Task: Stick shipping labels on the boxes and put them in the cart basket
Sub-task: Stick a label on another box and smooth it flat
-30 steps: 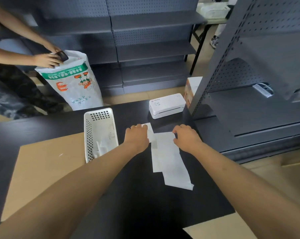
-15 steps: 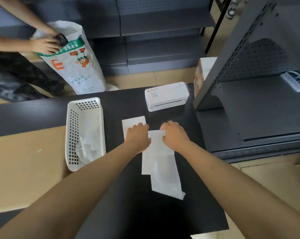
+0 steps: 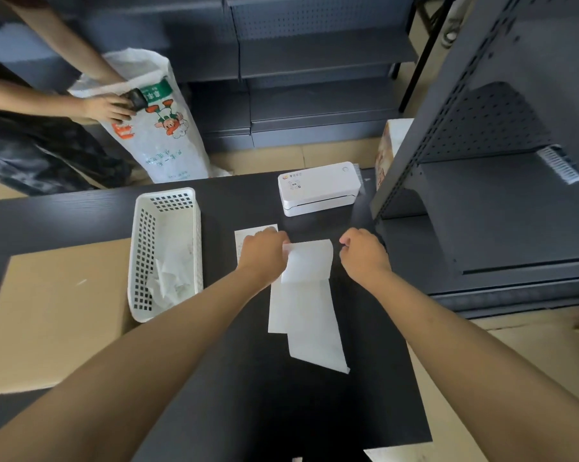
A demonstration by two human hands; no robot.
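Now the left hand (image 3: 263, 253) pinches the far corner of the label strip (image 3: 303, 295) and peels it back toward the person. The strip lies on the black table (image 3: 248, 395), its long side running from far to near, right between both hands. The right hand (image 3: 363, 253) is curled, just beside the strip's right edge, holding nothing. No box to stick it on shows nearby.
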